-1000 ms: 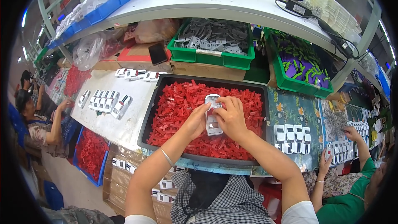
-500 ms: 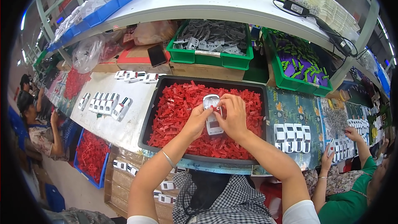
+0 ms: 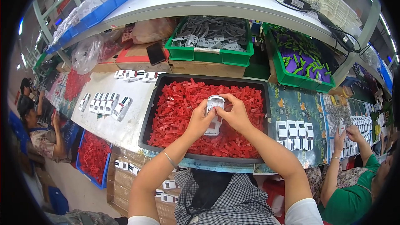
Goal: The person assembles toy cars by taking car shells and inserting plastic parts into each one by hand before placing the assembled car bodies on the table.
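White toy car body (image 3: 214,114) is what I see pinched between both hands, held just above the black tray (image 3: 146,121) heaped with small red plastic parts (image 3: 179,108). Behind, a green bin (image 3: 208,54) holds grey pieces and another green bin (image 3: 291,77) purple and green ones. My left hand (image 3: 199,121) and right hand (image 3: 236,114) curl their fingers (image 3: 219,97) tightly around the car

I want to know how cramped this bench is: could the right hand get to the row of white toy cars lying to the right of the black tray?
Probably yes: the right hand holds a white toy car over the black tray, and nothing stands between it and the row of white toy cars.
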Action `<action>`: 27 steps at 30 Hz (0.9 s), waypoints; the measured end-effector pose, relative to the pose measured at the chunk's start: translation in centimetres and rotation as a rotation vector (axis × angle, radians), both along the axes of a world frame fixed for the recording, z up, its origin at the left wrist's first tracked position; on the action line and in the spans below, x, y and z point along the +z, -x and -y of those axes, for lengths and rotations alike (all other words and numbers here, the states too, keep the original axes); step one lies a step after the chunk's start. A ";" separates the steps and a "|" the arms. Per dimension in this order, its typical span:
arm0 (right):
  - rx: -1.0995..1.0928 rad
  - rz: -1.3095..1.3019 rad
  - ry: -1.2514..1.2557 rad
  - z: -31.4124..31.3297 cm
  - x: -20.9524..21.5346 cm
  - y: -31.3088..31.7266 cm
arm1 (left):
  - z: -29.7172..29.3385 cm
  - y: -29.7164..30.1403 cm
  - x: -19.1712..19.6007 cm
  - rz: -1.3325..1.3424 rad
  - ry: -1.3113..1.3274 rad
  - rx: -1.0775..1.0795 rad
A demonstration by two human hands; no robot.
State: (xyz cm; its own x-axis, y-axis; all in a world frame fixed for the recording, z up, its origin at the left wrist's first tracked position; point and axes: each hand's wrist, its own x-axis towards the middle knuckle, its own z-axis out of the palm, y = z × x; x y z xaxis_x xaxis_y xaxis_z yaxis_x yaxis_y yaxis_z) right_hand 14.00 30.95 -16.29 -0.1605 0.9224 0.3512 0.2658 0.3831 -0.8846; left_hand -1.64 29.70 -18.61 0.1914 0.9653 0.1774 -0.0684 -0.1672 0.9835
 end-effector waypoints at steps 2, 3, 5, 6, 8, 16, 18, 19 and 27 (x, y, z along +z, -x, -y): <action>-0.008 0.008 -0.013 0.1 0.0 0.1 | 0.0 -0.1 0.1 -0.007 -0.004 0.013; -0.009 0.005 -0.010 0.1 0.1 0.1 | 0.0 -0.1 0.2 -0.011 -0.009 0.024; -0.007 0.000 0.008 0.2 0.4 -0.2 | -0.1 -0.2 0.1 -0.059 -0.027 0.040; -0.011 -0.002 0.011 0.1 0.3 -0.2 | -0.1 -0.1 0.1 -0.105 -0.048 0.057; -0.009 0.002 0.006 0.2 0.3 -0.1 | -0.1 -0.1 0.2 -0.195 -0.096 0.097; 0.028 -0.020 0.073 -0.1 -0.1 -0.5 | 0.2 0.0 0.9 -0.200 -0.017 0.060; 0.041 -0.061 0.105 0.1 -0.2 -0.5 | 0.2 0.1 1.1 -0.237 -0.023 0.060; 0.028 -0.035 0.091 0.0 -0.4 -0.5 | 0.3 0.0 1.1 -0.272 -0.031 0.057; 0.021 -0.051 0.065 -0.1 -1.0 0.1 | -0.2 0.3 0.0 -0.262 -0.113 0.084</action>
State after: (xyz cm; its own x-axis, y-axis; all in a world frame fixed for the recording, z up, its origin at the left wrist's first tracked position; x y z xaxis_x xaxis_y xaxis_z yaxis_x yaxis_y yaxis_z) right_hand 13.89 31.02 -17.33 -0.1637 0.9403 0.2986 0.2119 0.3291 -0.9202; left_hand -1.98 29.94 -18.58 0.1648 0.9567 0.2401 0.2043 -0.2712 0.9406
